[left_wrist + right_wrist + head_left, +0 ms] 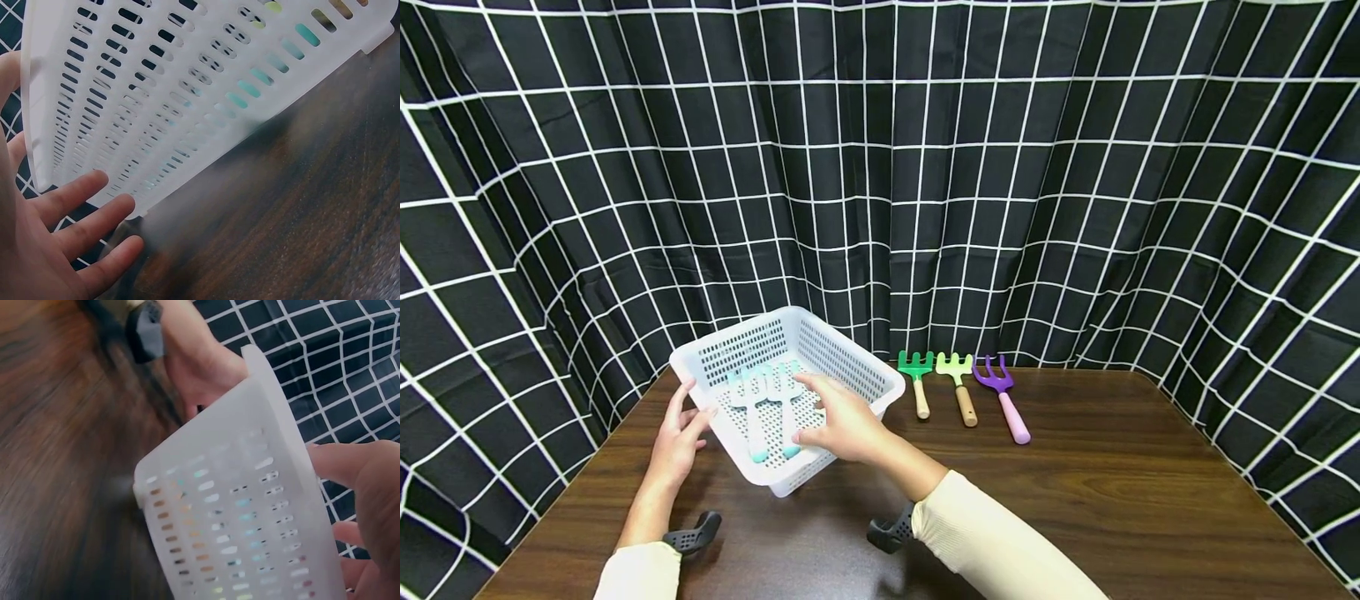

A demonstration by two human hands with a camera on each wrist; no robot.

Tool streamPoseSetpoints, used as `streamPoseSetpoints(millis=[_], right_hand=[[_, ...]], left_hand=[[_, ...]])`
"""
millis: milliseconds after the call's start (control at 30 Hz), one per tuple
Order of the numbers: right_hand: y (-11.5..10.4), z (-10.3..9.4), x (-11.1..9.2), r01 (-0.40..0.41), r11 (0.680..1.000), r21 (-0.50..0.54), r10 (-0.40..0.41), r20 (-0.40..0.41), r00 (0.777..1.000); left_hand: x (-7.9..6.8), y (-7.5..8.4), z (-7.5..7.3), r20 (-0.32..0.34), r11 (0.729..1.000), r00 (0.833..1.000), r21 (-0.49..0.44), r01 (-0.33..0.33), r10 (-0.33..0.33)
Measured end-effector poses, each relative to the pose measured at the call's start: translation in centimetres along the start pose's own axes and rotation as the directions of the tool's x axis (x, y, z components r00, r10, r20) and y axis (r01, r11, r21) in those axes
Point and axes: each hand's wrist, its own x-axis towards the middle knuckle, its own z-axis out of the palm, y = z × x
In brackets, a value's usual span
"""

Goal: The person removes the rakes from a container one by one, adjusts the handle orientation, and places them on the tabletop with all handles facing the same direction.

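A white perforated plastic basket point(838, 367) stands turned at an angle on the left of the table. In it lie two small garden forks, the left one point(755, 425) and the right one point(787, 412), with pale handles and mint-green ends. My left hand point(676, 442) is at the basket's left rim, and several of its fingers point(94, 228) stretch out beside the outer wall in the left wrist view. My right hand point(842, 421) overlaps the basket's front right side, thumb and forefinger spread apart. In the right wrist view its fingertips are right at the rim.
Right of the basket lie a green hand rake point(917, 375), a lime-green one point(958, 383) and a purple garden fork point(1002, 396) with a pink handle. The brown wooden table point(1112, 475) ends at a black, white-gridded curtain point(985, 208). Each wrist wears a dark band point(692, 535).
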Motion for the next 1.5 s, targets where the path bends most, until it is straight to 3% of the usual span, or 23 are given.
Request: streamPoseSetpoints(millis=[233, 467, 700, 1000, 1300, 1500], right_hand=[[-0.3, 0.8, 1.6, -0.022, 0.995, -0.102, 0.028, 0.063, 0.998], [-0.1, 0.7, 3.2, 0.019, 1.0, -0.008, -0.017, 0.179, 0.984], [0.2, 1.2, 4.7, -0.027, 0.999, 0.027, 0.017, 0.3, 0.954], [0.7, 1.6, 5.9, -0.134, 0.983, 0.126, 0.065, 0.441, 0.895], [1.9, 1.8, 6.5, -0.22, 0.957, 0.19, 0.092, 0.521, 0.848], [2.1, 2.1, 6.8, -0.267, 0.943, 0.199, 0.096, 0.607, 0.789]], left_hand=[[0.1, 0.0, -0.2, -0.006, 1.0, 1.0, 0.006, 0.006, -0.006], [0.0, 0.0, -0.3, -0.006, 1.0, 1.0, 0.008, 0.009, -0.009], [-0.1, -0.1, -0.4, -0.008, 1.0, 1.0, 0.017, 0.026, -0.026], [-0.1, -0.2, -0.2, -0.009, 1.0, 1.0, 0.009, 0.008, -0.008], [0.2, -0.3, 0.2, 0.004, 1.0, 1.0, -0.011, 0.022, -0.022], [0.2, -0.4, 0.0, -0.003, 1.0, 1.0, -0.006, 0.02, -0.02]])
